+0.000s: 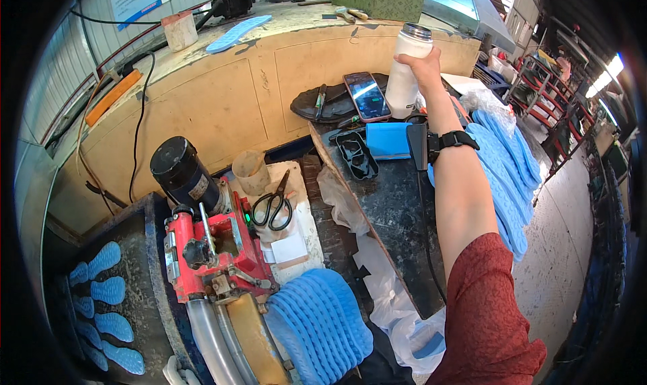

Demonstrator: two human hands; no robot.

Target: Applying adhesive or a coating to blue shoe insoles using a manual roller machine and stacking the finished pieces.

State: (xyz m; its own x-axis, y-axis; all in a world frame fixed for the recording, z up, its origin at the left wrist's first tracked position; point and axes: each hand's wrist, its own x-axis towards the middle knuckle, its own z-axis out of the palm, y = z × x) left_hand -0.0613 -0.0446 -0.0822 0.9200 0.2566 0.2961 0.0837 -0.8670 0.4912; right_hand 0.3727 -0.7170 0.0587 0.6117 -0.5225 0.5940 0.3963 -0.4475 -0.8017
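Note:
My right hand (424, 69) is closed around a white bottle (404, 85) with a bare metal screw neck. The bottle stands almost upright at the far end of a dark board, beside a phone (367, 96) with a lit screen. Below the hand lies a blue box-shaped thing (388, 141), and a dark strap with a black band circles my wrist. Left of it are black-framed glasses (357, 154). My left hand is out of view.
A red machine (219, 247) with a black motor (185, 172) stands at the left. Black-handled scissors (273, 206) lie near a cup (251, 172). Blue insoles are stacked (320, 324) in front, piled (502, 169) at right, and spread on a dark tray (138, 257).

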